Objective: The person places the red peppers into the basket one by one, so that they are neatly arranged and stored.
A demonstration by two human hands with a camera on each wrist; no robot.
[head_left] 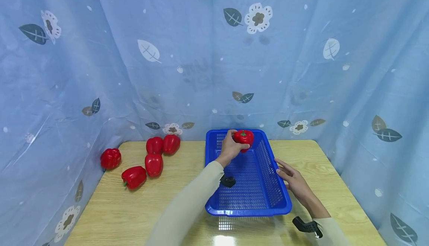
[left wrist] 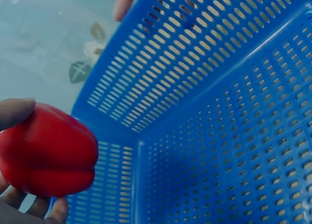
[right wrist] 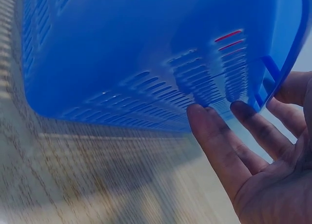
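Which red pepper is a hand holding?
The red pepper in the left hand, at the far end of the blue basket. The other five peppers lie on the table, left of the basket, with no hand touching them.

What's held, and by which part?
Left hand grips a red pepper by its sides; right hand touches the basket at its right side, grip there unclear.

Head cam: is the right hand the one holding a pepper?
No, the left hand holds a red pepper, while the right hand is at the side of the blue basket.
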